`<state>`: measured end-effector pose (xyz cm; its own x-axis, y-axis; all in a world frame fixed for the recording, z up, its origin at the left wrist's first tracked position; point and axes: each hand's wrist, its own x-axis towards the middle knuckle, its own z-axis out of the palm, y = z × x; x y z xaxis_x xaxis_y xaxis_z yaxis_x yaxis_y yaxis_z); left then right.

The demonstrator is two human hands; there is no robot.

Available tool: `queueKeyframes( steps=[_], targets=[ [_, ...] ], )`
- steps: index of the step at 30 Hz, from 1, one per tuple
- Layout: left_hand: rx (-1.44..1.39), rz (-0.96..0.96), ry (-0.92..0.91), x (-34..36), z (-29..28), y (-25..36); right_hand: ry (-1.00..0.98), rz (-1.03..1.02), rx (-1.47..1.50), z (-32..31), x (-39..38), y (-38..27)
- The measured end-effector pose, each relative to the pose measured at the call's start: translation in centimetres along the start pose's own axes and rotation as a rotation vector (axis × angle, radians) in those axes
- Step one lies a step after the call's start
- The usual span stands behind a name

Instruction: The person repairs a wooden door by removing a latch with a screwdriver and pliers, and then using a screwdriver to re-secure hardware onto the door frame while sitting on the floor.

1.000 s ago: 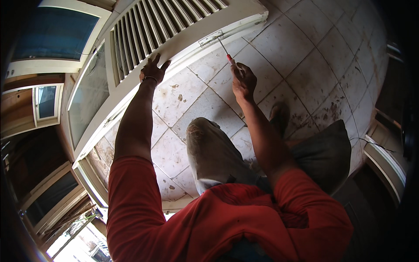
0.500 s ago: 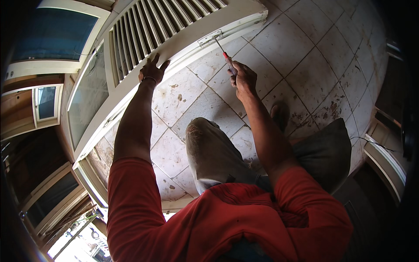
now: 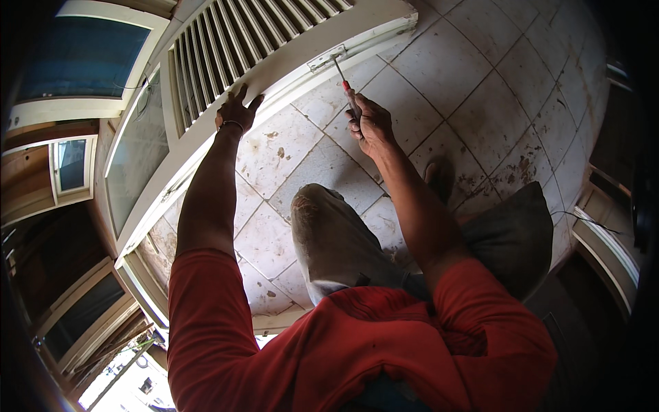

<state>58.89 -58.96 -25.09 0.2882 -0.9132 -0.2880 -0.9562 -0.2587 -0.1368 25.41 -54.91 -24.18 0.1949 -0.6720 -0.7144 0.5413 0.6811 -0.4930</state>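
Note:
A cream door (image 3: 288,75) with slanted louvre slats and a glass pane lies on its long edge across the far side. On its near edge sits a metal hinge plate (image 3: 327,59). My right hand (image 3: 373,122) is closed round the handle of a screwdriver (image 3: 350,95) with a red collar, its shaft reaching up to the plate. Whether the tip sits in a screw is too small to tell. My left hand (image 3: 237,111), a band at its wrist, rests on the door frame beside the slats, fingers spread.
Dirty white floor tiles (image 3: 467,75) extend below and right of the door. My bent knee (image 3: 329,226) is close to the middle. Further framed panels (image 3: 82,58) lean at the left. A thin dark cable (image 3: 583,221) runs at the right.
My right hand and the screwdriver have shifted slightly left, with the handle now more upright. The left hand stays on the door frame.

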Motion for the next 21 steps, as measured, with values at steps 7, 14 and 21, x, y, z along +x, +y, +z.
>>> queueKeyframes(
  steps=[7,14,21],
  targets=[
    [-0.009,0.008,-0.01,-0.3,-1.1,1.3,-0.455,0.259,0.416,-2.9,4.0,0.5],
    [-0.006,-0.046,-0.018,-1.1,-1.4,0.3,0.019,0.007,-0.195,-0.5,1.4,-1.6],
    [-0.004,-0.028,-0.013,-0.4,-1.0,1.0,-0.132,0.016,0.038,-0.6,1.2,-1.8]
  ],
)
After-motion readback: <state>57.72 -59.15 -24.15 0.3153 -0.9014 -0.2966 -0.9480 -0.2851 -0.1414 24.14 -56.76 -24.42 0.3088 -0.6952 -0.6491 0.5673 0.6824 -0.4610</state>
